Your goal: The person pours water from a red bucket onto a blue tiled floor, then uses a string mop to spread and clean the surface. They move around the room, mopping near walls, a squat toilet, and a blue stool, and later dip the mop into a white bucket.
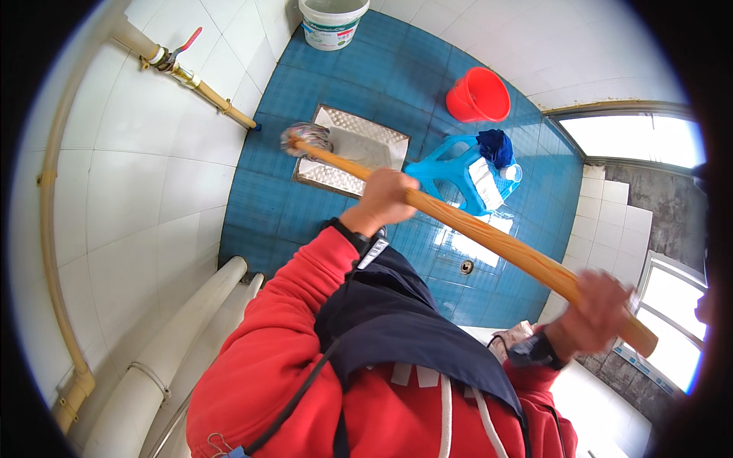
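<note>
A mop (489,238) with a long wooden handle runs slantwise across the view, from upper left to lower right. My left hand (382,200) is wrapped round the handle at its middle. Close to the handle's top end, my right hand (594,311) grips it too, slightly blurred. The grey, stringy mop head (309,140) is at the left end of a white squat toilet (333,179) set in the blue tiled floor (267,195). From here I cannot tell whether the mop head touches the toilet's rim or the floor beside it.
Beyond the toilet stand a white bucket (330,37) and a red bucket (478,95). A blue plastic stool (447,169) bears a dark blue cloth (495,147) and a bottle (510,174). Yellowish pipes (195,85) and thick white pipes (164,366) line the left wall. A floor drain (466,266) lies right of centre.
</note>
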Demonstrator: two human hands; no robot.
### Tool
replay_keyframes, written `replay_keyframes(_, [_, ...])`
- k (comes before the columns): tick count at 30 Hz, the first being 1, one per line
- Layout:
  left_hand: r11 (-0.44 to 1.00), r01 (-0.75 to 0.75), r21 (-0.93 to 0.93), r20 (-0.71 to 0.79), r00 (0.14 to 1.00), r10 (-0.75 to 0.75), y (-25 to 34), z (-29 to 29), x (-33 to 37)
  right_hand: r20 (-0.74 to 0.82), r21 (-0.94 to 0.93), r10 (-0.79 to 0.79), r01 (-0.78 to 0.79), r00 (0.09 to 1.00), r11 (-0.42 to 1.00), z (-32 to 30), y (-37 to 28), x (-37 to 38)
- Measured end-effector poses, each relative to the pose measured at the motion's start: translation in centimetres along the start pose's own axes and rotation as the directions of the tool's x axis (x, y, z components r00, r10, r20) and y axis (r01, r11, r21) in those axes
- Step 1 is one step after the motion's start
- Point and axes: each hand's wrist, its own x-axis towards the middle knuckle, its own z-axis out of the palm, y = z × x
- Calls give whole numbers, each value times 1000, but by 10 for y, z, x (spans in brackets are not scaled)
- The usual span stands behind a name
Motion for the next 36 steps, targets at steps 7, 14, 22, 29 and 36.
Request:
replay_keyframes(7, [935,351,46,60,933,-354,-122,61,-89,226,-30,351,-354,909,935,14,162,-49])
replay_keyframes(14, [952,308,8,-111,946,-305,-80,155,-55,214,-161,454,-427,865,890,-53,138,4])
replay_keyframes(22, [959,257,-119,-197,940,-277,-3,254,5,275,-249,401,-338,874,908,-122,95,50])
replay_keyframes(29, [936,192,-296,-444,840,-313,23,286,45,645,-284,320,-171,694,943,-119,80,72])
replay_keyframes(36, [949,107,-296,-488,838,-246,24,239,77,657,-235,64,123,751,964,-89,59,61])
